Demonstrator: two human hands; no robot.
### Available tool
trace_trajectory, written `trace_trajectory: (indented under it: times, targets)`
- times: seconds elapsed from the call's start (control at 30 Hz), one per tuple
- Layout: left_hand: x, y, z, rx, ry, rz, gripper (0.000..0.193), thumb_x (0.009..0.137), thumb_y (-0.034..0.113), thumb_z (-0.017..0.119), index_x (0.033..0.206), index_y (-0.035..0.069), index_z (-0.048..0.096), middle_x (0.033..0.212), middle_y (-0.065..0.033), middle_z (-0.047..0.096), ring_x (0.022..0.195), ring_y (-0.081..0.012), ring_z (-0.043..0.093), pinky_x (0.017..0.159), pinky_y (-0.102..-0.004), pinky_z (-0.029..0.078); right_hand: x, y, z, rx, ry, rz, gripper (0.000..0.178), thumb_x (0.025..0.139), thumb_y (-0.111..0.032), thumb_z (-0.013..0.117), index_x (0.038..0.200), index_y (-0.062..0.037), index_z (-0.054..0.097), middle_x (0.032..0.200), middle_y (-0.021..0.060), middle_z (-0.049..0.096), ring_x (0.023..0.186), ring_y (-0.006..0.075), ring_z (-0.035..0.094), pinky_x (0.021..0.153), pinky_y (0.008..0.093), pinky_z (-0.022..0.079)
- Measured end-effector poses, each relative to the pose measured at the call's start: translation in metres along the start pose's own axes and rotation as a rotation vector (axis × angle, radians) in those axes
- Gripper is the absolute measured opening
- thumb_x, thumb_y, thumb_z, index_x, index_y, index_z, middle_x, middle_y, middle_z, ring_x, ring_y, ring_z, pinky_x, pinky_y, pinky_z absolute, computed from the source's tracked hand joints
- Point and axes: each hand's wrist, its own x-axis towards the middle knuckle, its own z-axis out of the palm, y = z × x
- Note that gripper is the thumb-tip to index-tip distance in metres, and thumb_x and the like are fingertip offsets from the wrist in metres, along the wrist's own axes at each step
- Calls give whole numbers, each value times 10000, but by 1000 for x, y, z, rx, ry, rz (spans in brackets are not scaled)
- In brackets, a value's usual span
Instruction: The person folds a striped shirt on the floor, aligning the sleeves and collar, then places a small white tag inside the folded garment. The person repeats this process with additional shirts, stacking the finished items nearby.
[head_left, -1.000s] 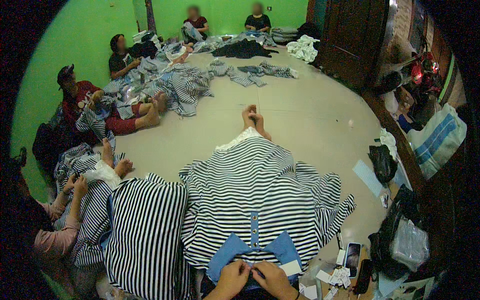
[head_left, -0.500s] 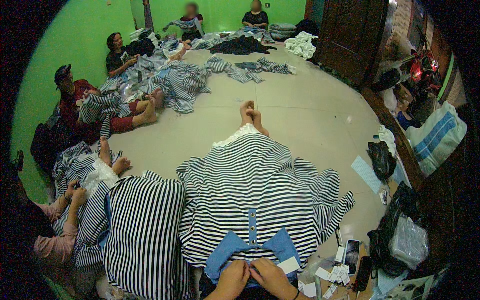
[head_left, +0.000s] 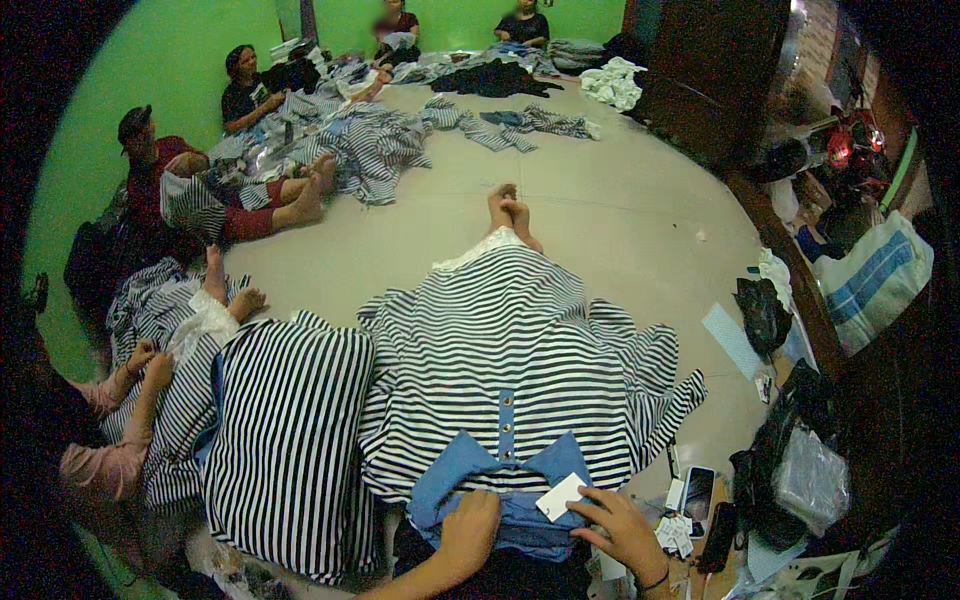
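Note:
A black-and-white striped shirt (head_left: 510,320) with a denim-blue collar (head_left: 452,474) and a short blue button placket lies spread over my outstretched legs. My left hand (head_left: 470,530) is closed, its fingers curled on the blue cloth at the neck opening. Beside the right collar flap, a white hang tag (head_left: 561,497) rests tilted on the shirt. My right hand (head_left: 622,532) has its fingers apart, with the fingertips at the tag's right edge and the thumb lower down. What lies under my left fingers is hidden.
A folded striped pile (head_left: 290,440) sits at my left, next to a co-worker's arms (head_left: 130,400). On my right are loose white tags (head_left: 675,535), a phone (head_left: 698,495) and black plastic bags (head_left: 790,450). Several people sit along the green wall among striped garments (head_left: 370,150).
My hands were together at the collar; now they are apart, the right one moved right to the white tag. The tag has shifted and tilted. The whole view has shifted slightly.

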Motion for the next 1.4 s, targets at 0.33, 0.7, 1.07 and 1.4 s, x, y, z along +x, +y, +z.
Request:
trace_trajectory:
  times: [0.33, 0.7, 1.07, 1.4]
  targets:
    - [2, -20, -22, -70, 157, 181, 261, 614, 52, 614, 854, 65, 512, 876, -102, 482, 853, -290, 450, 727, -387, 367, 25, 20, 14, 350, 229, 284, 418, 699, -199, 635, 1059, -29, 509, 1015, 131, 502, 867, 231, 523, 753, 293, 427]
    - [-15, -62, -76, -68, -64, 246, 248, 693, 151, 614, 898, 41, 528, 1011, -134, 498, 928, -295, 483, 797, -357, 406, 63, 20, -4, 696, 446, 311, 191, 710, -117, 620, 873, -33, 566, 744, 15, 560, 660, 82, 498, 616, 209, 411]
    - [-15, -69, -82, -92, -183, 256, 249, 680, 97, 605, 910, 51, 520, 1030, -143, 500, 949, -302, 485, 807, -354, 412, 153, -16, 25, 597, 77, -39, 543, 689, -166, 638, 1094, 7, 319, 979, 157, 368, 782, 216, 516, 697, 304, 455]
    - [-1, -80, -86, -108, -205, 371, 213, 653, 107, 621, 845, 66, 539, 1013, -103, 510, 941, -276, 492, 799, -350, 406, 99, 12, -2, 396, -12, -202, 249, 745, -184, 571, 920, -24, 495, 914, 114, 504, 898, 256, 486, 810, 311, 381]
